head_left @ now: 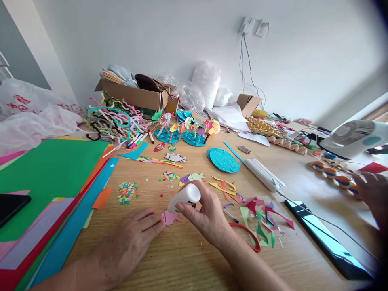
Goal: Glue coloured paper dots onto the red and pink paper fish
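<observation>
A white glue bottle (186,197) is held tilted, nozzle end down, in my right hand (209,214), which is wrapped round it. Beneath it a pink paper fish (170,218) lies on the wooden table. The fingertips of my left hand (130,238) rest at the fish's left edge, fingers stretched out flat. Whether the nozzle touches the paper is hidden. Just beyond the bottle lie a purple paper fish (184,180) and a pale green paper fish (197,176). Small confetti pieces (127,192) sit in a heap to the left, and another confetti heap (170,176) is farther back.
Red-handled scissors (256,242), paper scraps (263,218) and a phone (327,238) lie right. Coloured sheets (51,165) cover the left. Blue discs (224,160), a power strip (263,173) and pipe cleaners (118,117) stand farther back. Another person's hand (371,188) is at the right edge.
</observation>
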A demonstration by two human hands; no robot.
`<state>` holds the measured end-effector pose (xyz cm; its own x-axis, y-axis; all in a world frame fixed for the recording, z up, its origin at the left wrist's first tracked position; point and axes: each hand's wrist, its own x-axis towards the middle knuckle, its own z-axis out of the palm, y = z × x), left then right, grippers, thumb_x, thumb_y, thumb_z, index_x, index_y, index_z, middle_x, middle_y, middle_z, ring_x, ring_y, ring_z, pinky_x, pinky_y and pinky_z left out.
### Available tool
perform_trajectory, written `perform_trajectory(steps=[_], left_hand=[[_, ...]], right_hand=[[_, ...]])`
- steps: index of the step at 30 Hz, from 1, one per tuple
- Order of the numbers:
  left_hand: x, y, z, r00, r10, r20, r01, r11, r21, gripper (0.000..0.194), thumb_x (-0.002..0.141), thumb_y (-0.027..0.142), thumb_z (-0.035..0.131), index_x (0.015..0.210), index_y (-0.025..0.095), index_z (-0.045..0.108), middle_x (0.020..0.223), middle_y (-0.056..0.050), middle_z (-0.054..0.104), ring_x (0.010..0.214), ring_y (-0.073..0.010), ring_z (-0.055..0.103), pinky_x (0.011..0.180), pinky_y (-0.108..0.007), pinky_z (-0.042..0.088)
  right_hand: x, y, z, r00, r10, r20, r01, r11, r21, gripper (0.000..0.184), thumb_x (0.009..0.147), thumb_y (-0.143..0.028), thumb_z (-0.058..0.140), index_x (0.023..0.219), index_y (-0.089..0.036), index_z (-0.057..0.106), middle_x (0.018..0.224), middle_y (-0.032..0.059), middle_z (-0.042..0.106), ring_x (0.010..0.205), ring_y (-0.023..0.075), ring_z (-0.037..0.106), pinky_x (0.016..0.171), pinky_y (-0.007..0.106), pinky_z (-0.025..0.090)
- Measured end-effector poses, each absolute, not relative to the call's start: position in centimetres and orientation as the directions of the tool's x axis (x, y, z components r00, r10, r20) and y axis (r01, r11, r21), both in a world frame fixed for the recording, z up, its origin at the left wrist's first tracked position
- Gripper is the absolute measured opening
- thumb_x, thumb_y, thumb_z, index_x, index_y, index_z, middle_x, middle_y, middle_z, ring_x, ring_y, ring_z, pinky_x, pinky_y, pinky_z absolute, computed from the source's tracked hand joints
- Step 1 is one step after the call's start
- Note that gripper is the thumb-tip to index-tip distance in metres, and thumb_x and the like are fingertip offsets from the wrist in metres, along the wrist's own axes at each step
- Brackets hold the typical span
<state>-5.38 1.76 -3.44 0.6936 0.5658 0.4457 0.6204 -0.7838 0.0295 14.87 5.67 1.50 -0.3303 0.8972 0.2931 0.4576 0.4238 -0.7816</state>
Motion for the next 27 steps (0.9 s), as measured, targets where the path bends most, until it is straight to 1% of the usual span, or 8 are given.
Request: perform_trajectory(steps=[4, 7, 10, 15, 19, 22, 27], left_hand=[[-5.32, 1.78, -3.64, 0.680, 0.575, 0.455, 0.624, -0.780, 0.054, 0.049, 0.073, -0.006, 0.033, 0.109, 0.016, 0.057, 0.102, -0.002, 0.069, 0.093, -0.0162, 0.061, 0.084, -0.026, 0.051], [-5.27, 1.81, -3.72, 0.688, 0.587, 0.428, 0.622, -0.780, 0.070, 0.047, 0.074, -0.005, 0.033, 0.109, 0.016, 0.057, 0.101, -0.003, 0.069, 0.091, -0.0169, 0.062, 0.082, -0.028, 0.053], [-5.16, 1.83, -3.69, 0.697, 0.599, 0.395, 0.628, -0.775, 0.068, 0.046, 0.074, -0.005, 0.032, 0.107, 0.015, 0.057, 0.100, -0.004, 0.069, 0.089, -0.0179, 0.063, 0.081, -0.030, 0.054], [-5.05, 1.75, -3.33, 0.696, 0.610, 0.378, 0.634, -0.770, 0.076, 0.047, 0.074, -0.004, 0.031, 0.108, 0.015, 0.057, 0.100, -0.004, 0.069, 0.088, -0.0185, 0.063, 0.079, -0.031, 0.055], [-5.09, 1.67, -3.33, 0.682, 0.613, 0.400, 0.633, -0.768, 0.097, 0.046, 0.076, -0.003, 0.032, 0.109, 0.016, 0.056, 0.101, -0.004, 0.068, 0.090, -0.0184, 0.062, 0.080, -0.031, 0.054], [-5.09, 1.67, -3.54, 0.670, 0.610, 0.424, 0.634, -0.767, 0.100, 0.044, 0.077, -0.003, 0.032, 0.108, 0.016, 0.057, 0.099, -0.004, 0.068, 0.089, -0.0185, 0.062, 0.079, -0.031, 0.054], [-5.01, 1.68, -3.58, 0.671, 0.602, 0.432, 0.634, -0.769, 0.086, 0.044, 0.077, -0.003, 0.032, 0.108, 0.015, 0.057, 0.099, -0.005, 0.068, 0.088, -0.0196, 0.062, 0.077, -0.032, 0.054]], right_hand=[[14.87, 5.75, 1.38, -0.344, 0.902, 0.262, 0.463, 0.406, -0.788, 0.029, 0.076, -0.045, 0.059, 0.071, -0.018, 0.047, 0.063, -0.0008, 0.053, 0.058, 0.0121, 0.046, 0.051, 0.022, 0.033], [14.86, 5.75, 1.38, -0.363, 0.899, 0.247, 0.464, 0.404, -0.789, 0.028, 0.076, -0.043, 0.059, 0.071, -0.018, 0.047, 0.065, -0.0002, 0.054, 0.059, 0.0126, 0.047, 0.053, 0.023, 0.033], [14.85, 5.72, 1.34, -0.370, 0.892, 0.260, 0.480, 0.423, -0.768, 0.028, 0.076, -0.042, 0.060, 0.070, -0.018, 0.046, 0.064, -0.0013, 0.052, 0.059, 0.0117, 0.045, 0.052, 0.022, 0.032], [14.80, 5.73, 1.29, -0.377, 0.875, 0.303, 0.497, 0.467, -0.732, 0.031, 0.077, -0.045, 0.061, 0.069, -0.019, 0.045, 0.062, -0.0032, 0.049, 0.055, 0.0099, 0.042, 0.050, 0.020, 0.030], [14.73, 5.72, 1.32, -0.385, 0.868, 0.315, 0.488, 0.481, -0.728, 0.034, 0.078, -0.049, 0.058, 0.069, -0.019, 0.044, 0.061, -0.0035, 0.048, 0.054, 0.0094, 0.042, 0.048, 0.020, 0.030], [14.71, 5.71, 1.32, -0.393, 0.864, 0.315, 0.480, 0.485, -0.731, 0.035, 0.078, -0.052, 0.057, 0.072, -0.019, 0.048, 0.062, -0.0029, 0.050, 0.055, 0.0098, 0.043, 0.049, 0.020, 0.031], [14.67, 5.66, 1.43, -0.415, 0.853, 0.316, 0.458, 0.496, -0.738, 0.035, 0.078, -0.052, 0.057, 0.077, -0.019, 0.050, 0.064, -0.0025, 0.052, 0.057, 0.0103, 0.045, 0.050, 0.020, 0.032]])
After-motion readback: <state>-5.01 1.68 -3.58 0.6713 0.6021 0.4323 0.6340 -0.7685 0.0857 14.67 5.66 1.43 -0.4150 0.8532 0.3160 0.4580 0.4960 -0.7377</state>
